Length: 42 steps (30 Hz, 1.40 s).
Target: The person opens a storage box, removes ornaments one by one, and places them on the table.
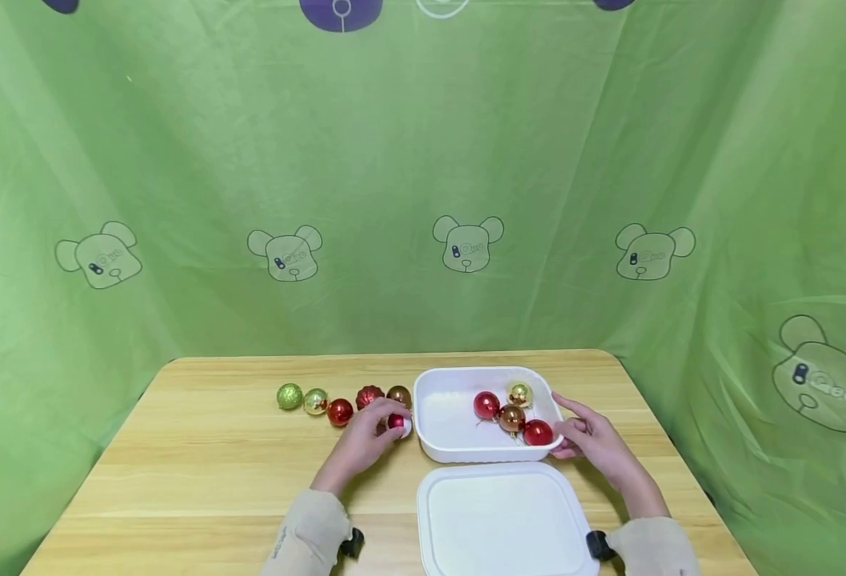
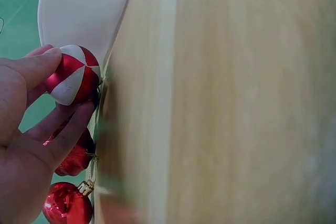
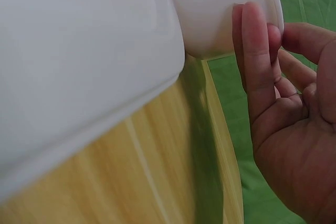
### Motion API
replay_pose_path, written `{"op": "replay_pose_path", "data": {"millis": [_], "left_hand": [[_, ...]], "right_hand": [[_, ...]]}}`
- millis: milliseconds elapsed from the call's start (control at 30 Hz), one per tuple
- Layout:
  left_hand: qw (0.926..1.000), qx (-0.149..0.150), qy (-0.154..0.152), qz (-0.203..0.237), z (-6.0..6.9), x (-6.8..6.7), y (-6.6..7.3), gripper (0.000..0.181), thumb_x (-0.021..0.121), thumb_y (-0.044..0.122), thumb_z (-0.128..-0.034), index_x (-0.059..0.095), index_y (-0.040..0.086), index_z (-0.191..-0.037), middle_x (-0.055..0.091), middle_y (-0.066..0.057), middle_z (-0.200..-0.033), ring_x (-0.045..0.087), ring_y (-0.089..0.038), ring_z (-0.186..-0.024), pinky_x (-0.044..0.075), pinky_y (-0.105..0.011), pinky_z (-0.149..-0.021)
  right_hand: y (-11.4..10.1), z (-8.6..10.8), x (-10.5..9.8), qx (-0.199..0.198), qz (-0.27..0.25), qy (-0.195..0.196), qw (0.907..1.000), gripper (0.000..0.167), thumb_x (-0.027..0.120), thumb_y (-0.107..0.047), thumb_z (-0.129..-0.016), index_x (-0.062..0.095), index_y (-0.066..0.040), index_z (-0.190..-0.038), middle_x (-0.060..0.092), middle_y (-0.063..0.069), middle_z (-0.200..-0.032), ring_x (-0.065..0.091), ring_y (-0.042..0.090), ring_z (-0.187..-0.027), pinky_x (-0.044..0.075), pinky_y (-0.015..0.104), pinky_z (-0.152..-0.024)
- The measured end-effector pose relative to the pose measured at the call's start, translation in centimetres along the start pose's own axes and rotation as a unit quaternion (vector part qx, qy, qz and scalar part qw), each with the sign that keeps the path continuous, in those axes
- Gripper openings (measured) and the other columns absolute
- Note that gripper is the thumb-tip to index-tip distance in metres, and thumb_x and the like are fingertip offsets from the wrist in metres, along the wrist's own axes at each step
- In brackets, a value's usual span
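Observation:
In the head view my left hand (image 1: 365, 438) pinches a red and white Christmas ball (image 2: 76, 74) between thumb and fingers, beside the left wall of a white plastic box (image 1: 440, 456). My right hand (image 1: 596, 444) holds the box's right side, its fingers at the rim and outer wall. Inside the box lie two red balls, including a shiny red ball (image 1: 537, 433), a bronze ball (image 1: 512, 418) and a gold ball (image 1: 520, 393). Close behind my left hand sit a ridged dark red ball (image 1: 369, 396) and a brown-gold ball (image 1: 399, 394).
Left of these, a shiny red ball (image 1: 340, 412), a pale gold ball (image 1: 316, 402) and a glittery green ball (image 1: 289, 396) continue the row on the wooden table (image 1: 200, 464). A white lid (image 1: 505, 520) lies in front of the box. Green curtain (image 1: 394, 160) surrounds the table.

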<state>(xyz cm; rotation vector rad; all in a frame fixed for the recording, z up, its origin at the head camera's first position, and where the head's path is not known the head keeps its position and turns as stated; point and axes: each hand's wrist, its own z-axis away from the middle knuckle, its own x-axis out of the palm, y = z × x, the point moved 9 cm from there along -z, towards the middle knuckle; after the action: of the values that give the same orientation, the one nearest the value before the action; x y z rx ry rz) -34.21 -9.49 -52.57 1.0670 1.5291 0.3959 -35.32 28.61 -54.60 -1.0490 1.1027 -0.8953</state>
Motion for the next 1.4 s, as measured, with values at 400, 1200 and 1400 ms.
{"op": "replay_pose_path", "data": {"millis": [400, 1200, 1400], "left_hand": [[0.9995, -0.002, -0.016, -0.027, -0.26, 0.37, -0.06, 0.029, 0.074, 0.014, -0.0952, 0.072, 0.023, -0.122, 0.068, 0.001, -0.130, 0.062, -0.023, -0.126, 0.048, -0.050, -0.115], [0.9985, -0.006, -0.014, -0.052, 0.37, -0.09, 0.56, 0.031, 0.073, 0.016, -0.0960, 0.071, 0.023, -0.126, 0.064, 0.000, -0.137, 0.060, -0.025, -0.130, 0.048, -0.050, -0.115], [0.9971, -0.002, -0.009, -0.075, 0.64, -0.45, 0.61, 0.030, 0.073, 0.016, -0.0961, 0.072, 0.021, -0.126, 0.064, -0.003, -0.137, 0.061, -0.025, -0.128, 0.050, -0.049, -0.112]], "right_hand": [[-0.13, 0.07, 0.03, 0.001, 0.001, 0.002, 1.0000, 0.065, 0.056, -0.007, -0.105, 0.026, -0.004, -0.163, 0.069, 0.024, -0.098, 0.073, 0.020, -0.079, 0.066, 0.034, -0.079], [-0.10, 0.06, 0.02, 0.001, 0.003, 0.001, 1.0000, 0.065, 0.055, -0.007, -0.106, 0.025, -0.004, -0.163, 0.069, 0.023, -0.098, 0.072, 0.020, -0.080, 0.066, 0.035, -0.080], [0.03, 0.03, 0.01, 0.001, 0.000, -0.001, 1.0000, 0.066, 0.056, -0.009, -0.106, 0.025, -0.004, -0.163, 0.069, 0.022, -0.098, 0.072, 0.021, -0.080, 0.066, 0.035, -0.080]]}}
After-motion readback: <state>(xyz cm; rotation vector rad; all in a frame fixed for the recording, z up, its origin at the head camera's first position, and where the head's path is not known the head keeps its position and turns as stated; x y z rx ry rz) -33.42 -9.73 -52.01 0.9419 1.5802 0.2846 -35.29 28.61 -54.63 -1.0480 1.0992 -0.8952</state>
